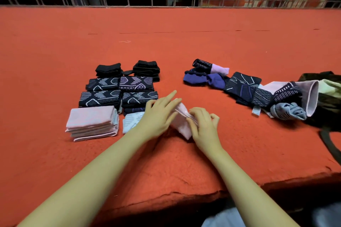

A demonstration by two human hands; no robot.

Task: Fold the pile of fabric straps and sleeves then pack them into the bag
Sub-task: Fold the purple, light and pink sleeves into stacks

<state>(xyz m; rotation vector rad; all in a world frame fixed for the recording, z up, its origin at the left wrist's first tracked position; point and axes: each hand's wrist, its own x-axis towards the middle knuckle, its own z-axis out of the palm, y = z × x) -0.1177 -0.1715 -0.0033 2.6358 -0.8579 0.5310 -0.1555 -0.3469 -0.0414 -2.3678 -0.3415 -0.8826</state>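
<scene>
Surface: red carpeted platform (184, 46), front edge ragged, nearest the camera.
Landmark: pale pink sleeve (181, 121), lying on the carpet near the front edge, under both hands.
Left hand (158, 114): on the left part of the pink sleeve, fingers extended and loosely spread, index fingertip pointing past the sleeve's far corner; palm down, pressing rather than pinching.
Right hand (203, 125): on the sleeve's right part, fingers curled, thumb and fingertips nipping the folded edge of the fabric.
Folded stacks (118, 96): left of the pink sleeve, in two columns. Nearest row pink (92, 122) and white; middle rows dark with pale line patterns; far row plain black.
Unfolded pile (245, 88): right of and beyond the pink sleeve, well apart from it; a loose line of purple, dark patterned, pink and grey pieces.
Bag (328, 101): far right of the pink sleeve, dark, at the end of the unfolded pile, partly cut off by the frame; contents cannot be told.
</scene>
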